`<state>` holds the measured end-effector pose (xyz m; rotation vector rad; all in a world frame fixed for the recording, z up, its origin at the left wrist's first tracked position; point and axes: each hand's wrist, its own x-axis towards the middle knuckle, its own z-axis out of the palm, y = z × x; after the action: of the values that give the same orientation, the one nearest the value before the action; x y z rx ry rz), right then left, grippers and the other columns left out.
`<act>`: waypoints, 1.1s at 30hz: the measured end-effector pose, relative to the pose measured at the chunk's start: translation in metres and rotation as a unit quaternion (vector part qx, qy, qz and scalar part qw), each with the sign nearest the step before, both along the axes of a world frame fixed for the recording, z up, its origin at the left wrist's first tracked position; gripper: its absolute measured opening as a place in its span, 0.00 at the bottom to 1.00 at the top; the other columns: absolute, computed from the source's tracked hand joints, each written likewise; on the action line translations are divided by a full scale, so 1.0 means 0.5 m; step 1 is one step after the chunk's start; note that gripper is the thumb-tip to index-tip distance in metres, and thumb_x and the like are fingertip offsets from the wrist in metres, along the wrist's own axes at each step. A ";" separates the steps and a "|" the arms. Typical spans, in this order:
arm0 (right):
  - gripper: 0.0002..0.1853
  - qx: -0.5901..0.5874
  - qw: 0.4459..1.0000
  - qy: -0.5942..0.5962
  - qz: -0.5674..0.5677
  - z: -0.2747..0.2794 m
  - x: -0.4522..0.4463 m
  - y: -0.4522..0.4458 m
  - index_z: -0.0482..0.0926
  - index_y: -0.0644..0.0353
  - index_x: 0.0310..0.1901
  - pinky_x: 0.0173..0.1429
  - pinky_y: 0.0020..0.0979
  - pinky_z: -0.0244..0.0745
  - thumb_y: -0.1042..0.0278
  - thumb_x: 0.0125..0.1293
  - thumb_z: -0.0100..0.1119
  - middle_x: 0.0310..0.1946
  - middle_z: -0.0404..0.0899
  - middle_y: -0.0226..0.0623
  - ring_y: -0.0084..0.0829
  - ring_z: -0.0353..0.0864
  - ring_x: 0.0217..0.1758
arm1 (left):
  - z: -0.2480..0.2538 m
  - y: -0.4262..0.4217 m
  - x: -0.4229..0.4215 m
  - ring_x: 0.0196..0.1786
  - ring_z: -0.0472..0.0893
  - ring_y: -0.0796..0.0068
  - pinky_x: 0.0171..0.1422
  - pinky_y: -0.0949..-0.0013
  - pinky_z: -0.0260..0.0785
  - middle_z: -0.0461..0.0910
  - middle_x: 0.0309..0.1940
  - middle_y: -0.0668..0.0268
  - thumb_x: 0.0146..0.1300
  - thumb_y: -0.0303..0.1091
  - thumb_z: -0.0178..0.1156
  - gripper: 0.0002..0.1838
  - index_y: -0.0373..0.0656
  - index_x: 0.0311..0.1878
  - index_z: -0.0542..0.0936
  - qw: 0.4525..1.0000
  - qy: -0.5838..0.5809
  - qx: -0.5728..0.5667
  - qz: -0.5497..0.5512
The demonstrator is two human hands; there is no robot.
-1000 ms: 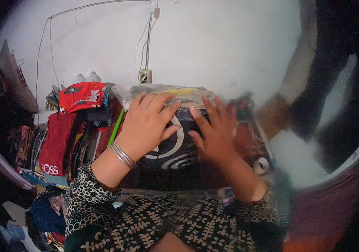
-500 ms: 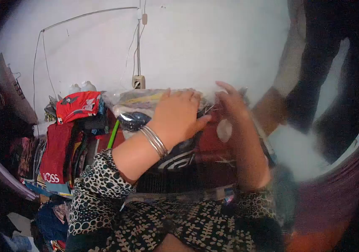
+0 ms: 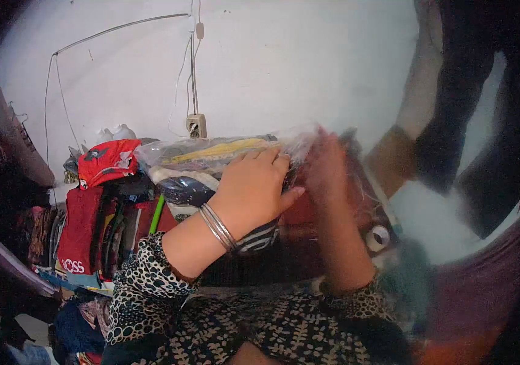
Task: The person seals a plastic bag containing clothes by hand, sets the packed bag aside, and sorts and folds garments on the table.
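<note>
A clear plastic bag [image 3: 159, 155] filled with folded clothes lies in front of me, with yellow, grey and dark patterned cloth showing through. My left hand [image 3: 252, 185], silver bangles at its wrist, rests flat on the bag's top with fingers stretched out. At the bag's right end, my right hand [image 3: 327, 167] is closed on the gathered, crinkled plastic; its fingers are partly blurred. Dark red cloth [image 3: 299, 234] lies beneath, between my forearms.
A roll of tape [image 3: 378, 238] lies right of my right forearm. Stacked clothes stand at left, with a dark red garment [image 3: 80, 231] and a bright red one [image 3: 109, 161]. A green stick [image 3: 157, 214] leans near the bag. A socket [image 3: 196, 126] hangs on the wall.
My right hand has gone from raised, spread fingers to gripping the plastic at the bag's right end. My left hand stays on the bag. The tape roll shows farther right and lower.
</note>
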<state>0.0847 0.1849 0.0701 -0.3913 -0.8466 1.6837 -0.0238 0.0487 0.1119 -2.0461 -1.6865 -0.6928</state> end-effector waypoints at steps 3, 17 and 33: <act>0.30 0.008 0.993 -0.020 0.115 0.038 0.001 -0.104 0.66 0.62 0.66 0.70 0.37 0.61 0.45 0.74 0.42 0.61 0.70 0.46 0.38 0.70 0.65 | -0.001 0.006 -0.002 0.56 0.77 0.49 0.60 0.54 0.70 0.78 0.53 0.50 0.58 0.50 0.63 0.29 0.36 0.54 0.75 1.000 0.007 -0.016 0.001; 0.35 0.231 0.930 -0.219 0.183 0.000 0.000 -0.013 0.72 0.64 0.63 0.72 0.34 0.54 0.38 0.74 0.34 0.61 0.73 0.45 0.36 0.69 0.65 | 0.021 0.002 -0.027 0.54 0.75 0.47 0.61 0.53 0.67 0.77 0.50 0.48 0.53 0.32 0.53 0.21 0.32 0.50 0.77 0.984 -0.073 -0.087 -0.134; 0.27 0.549 0.773 -0.302 0.101 0.018 0.027 -0.022 0.80 0.71 0.48 0.68 0.36 0.63 0.52 0.75 0.40 0.53 0.79 0.49 0.42 0.76 0.60 | 0.020 -0.055 -0.089 0.64 0.72 0.56 0.71 0.41 0.53 0.76 0.57 0.55 0.70 0.49 0.47 0.25 0.45 0.63 0.72 0.993 0.021 -0.108 -0.030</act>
<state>0.0983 0.1739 0.0791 0.0119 -2.2315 0.9433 -0.0683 0.0211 0.1220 -2.2489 -1.7493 -0.4991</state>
